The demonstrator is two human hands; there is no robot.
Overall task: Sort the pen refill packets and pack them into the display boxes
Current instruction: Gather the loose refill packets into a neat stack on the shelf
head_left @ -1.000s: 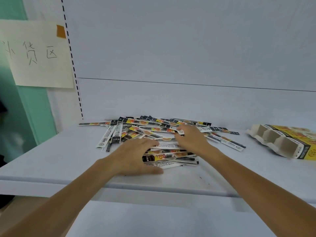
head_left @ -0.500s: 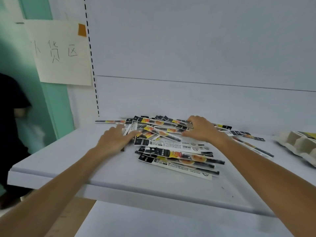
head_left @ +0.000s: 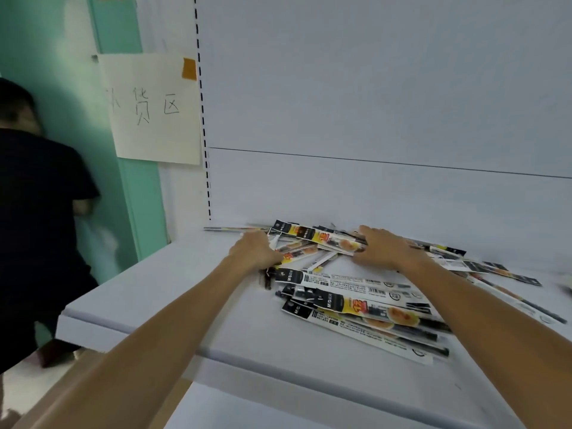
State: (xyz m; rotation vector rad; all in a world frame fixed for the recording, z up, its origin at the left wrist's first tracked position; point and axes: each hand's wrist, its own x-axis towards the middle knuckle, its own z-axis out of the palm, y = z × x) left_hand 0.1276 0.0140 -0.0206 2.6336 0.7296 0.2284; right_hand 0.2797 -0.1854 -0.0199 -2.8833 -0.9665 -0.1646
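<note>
Several long pen refill packets (head_left: 356, 300), black, white and yellow, lie in a loose pile on the white shelf (head_left: 173, 292). More packets (head_left: 312, 235) are spread along the back wall. My left hand (head_left: 252, 252) is at the pile's left end, its fingers curled over the ends of a few packets. My right hand (head_left: 383, 247) lies palm down on the back of the pile with its fingers spread. No display box is clearly in view.
The shelf's front edge (head_left: 216, 354) runs diagonally below my forearms. A paper sign (head_left: 151, 109) with handwriting hangs on the left upright. A person in a dark shirt (head_left: 37, 212) stands at the far left beside the green wall.
The view has swung left, so the display boxes at the right have left the frame. My left hand went from the pile's front to its left end. My right hand reached further back.
</note>
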